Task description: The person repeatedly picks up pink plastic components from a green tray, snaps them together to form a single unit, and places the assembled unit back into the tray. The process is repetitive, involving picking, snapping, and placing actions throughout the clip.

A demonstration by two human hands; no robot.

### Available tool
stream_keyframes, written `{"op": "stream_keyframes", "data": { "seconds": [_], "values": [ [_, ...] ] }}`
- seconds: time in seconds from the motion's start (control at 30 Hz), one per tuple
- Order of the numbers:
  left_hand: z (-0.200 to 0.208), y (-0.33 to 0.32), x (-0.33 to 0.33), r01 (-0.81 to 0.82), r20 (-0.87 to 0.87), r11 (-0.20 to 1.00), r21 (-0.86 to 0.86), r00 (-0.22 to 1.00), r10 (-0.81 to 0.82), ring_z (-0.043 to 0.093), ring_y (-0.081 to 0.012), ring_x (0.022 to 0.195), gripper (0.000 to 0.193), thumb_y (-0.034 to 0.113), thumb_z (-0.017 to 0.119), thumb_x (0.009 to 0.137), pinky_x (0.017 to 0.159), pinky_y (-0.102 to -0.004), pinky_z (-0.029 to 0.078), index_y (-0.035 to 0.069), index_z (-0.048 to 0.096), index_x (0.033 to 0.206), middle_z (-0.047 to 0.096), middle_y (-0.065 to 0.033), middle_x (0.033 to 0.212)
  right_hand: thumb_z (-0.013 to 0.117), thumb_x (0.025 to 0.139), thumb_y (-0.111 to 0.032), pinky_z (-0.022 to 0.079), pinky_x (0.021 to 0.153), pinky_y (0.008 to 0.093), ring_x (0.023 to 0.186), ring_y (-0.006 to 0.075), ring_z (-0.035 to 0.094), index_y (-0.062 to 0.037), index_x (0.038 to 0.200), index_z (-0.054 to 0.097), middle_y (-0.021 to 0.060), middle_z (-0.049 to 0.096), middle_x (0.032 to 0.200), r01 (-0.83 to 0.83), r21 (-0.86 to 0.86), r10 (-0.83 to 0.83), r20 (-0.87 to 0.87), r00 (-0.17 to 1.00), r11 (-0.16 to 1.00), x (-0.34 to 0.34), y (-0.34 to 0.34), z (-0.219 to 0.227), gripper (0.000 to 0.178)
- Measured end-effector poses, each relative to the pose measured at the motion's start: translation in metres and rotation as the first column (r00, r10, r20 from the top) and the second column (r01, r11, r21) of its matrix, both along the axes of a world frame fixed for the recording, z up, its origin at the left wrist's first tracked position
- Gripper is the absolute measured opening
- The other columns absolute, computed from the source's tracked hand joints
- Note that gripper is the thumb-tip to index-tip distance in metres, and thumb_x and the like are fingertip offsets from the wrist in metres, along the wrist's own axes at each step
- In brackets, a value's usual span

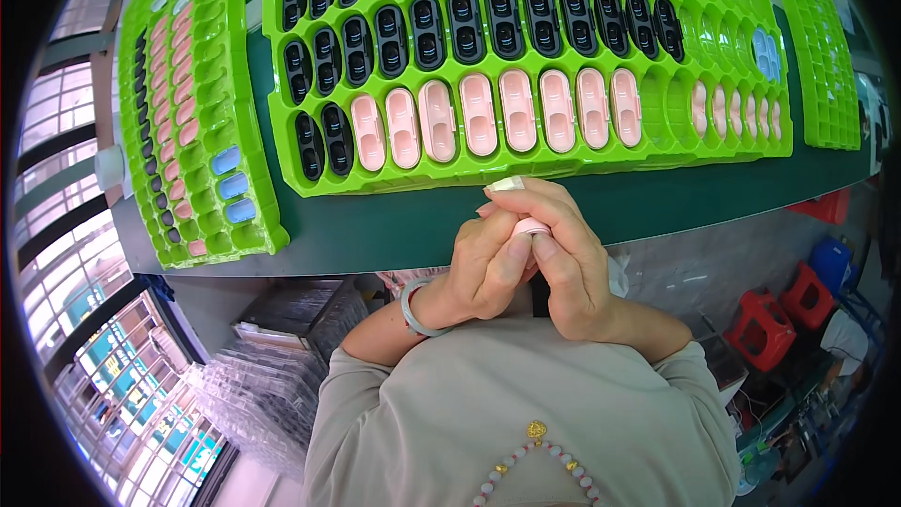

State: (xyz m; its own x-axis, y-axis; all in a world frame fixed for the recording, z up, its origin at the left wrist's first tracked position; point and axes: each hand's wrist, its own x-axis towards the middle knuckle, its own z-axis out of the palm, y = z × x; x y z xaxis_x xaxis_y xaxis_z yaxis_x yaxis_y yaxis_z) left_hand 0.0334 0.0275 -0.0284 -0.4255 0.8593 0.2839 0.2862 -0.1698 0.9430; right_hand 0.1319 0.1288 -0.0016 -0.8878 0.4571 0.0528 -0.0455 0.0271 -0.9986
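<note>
My left hand [481, 268] and my right hand [574, 258] meet in front of my chest, near the table's front edge. Both are closed around a small pink glossy piece [532, 225], thumbs side by side against it. Most of it is hidden by the fingers, so its exact kind does not show. A white covering [507, 185] wraps one fingertip. Just beyond the hands lies a green moulded tray [664, 101]. Its near row holds pink oblong cases [479, 115], two black ones and several narrower pink pieces [721, 111]; black cases [465, 30] fill much of the rows behind.
Another green tray [267, 225] at the left carries black, pink and blue pieces [233, 186]; a third green tray [824, 84] lies at the right. All rest on a dark green tabletop [394, 225]. Stacked clear plastic trays [263, 385] stand lower left, red stools [755, 329] lower right.
</note>
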Motion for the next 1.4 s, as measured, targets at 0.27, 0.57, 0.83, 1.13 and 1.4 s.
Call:
{"op": "stream_keyframes", "data": {
  "seconds": [0.27,0.57,0.83,1.13,1.4],
  "values": [
    [0.003,0.001,0.003,-0.012,0.203,0.999,-0.043,0.979,0.021,0.057,-0.0219,0.052,0.023,0.016,0.045,0.094,0.05,-0.0327,0.045,-0.003,0.054,0.087,0.058,-0.009,0.064,0.037,0.093,-0.009,0.041,0.094,0.0357,0.106,0.0304,0.054,0.0047,0.123,0.051,0.0201,0.054,0.117,0.009,-0.068,-0.009,-0.004,1.0,0.998,0.0,-0.001,0.0,0.036],
    [-0.003,0.0,0.007,-0.041,0.167,0.998,-0.037,0.985,0.046,0.058,-0.0241,0.054,0.019,0.014,0.048,0.094,0.051,-0.0339,0.046,-0.002,0.056,0.088,0.059,-0.0101,0.065,0.039,0.093,-0.011,0.041,0.095,0.0352,0.107,0.0295,0.054,0.003,0.118,0.057,0.0194,0.054,0.118,0.028,-0.112,-0.025,0.025,0.999,0.993,0.001,-0.004,-0.001,0.034],
    [-0.005,-0.001,0.013,-0.131,0.044,0.989,-0.065,0.99,0.134,0.057,-0.0274,0.053,0.016,0.011,0.05,0.092,0.05,-0.0362,0.045,-0.002,0.057,0.087,0.059,-0.0122,0.064,0.039,0.091,-0.009,0.043,0.093,0.0328,0.105,0.026,0.056,0.0019,0.111,0.062,0.0176,0.056,0.117,0.083,-0.199,-0.088,-0.017,0.996,0.976,0.001,-0.01,-0.011,0.032],
    [0.006,0.005,0.008,0.026,0.524,0.96,-0.278,0.842,0.129,0.049,-0.0181,0.046,0.024,0.015,0.037,0.098,0.042,-0.0307,0.037,-0.001,0.054,0.095,0.053,-0.0073,0.06,0.039,0.093,-0.01,0.043,0.093,0.0311,0.107,0.0234,0.056,0.0029,0.116,0.059,0.0158,0.058,0.117,0.108,-0.394,-0.05,0.156,0.986,0.913,-0.002,-0.001,-0.007,0.034],
    [0.043,0.009,-0.027,0.557,0.988,0.827,-0.082,-0.06,0.139,0.031,-0.0095,0.036,0.035,0.023,0.03,0.098,0.032,-0.0227,0.025,0.0,0.053,0.113,0.047,-0.0085,0.063,0.055,0.087,-0.007,0.042,0.096,0.0376,0.112,0.0339,0.054,0.0077,0.123,0.054,0.023,0.055,0.121,-0.01,0.385,-0.016,0.065,0.998,0.923,0.024,0.038,0.015,0.039]
  ]
}}
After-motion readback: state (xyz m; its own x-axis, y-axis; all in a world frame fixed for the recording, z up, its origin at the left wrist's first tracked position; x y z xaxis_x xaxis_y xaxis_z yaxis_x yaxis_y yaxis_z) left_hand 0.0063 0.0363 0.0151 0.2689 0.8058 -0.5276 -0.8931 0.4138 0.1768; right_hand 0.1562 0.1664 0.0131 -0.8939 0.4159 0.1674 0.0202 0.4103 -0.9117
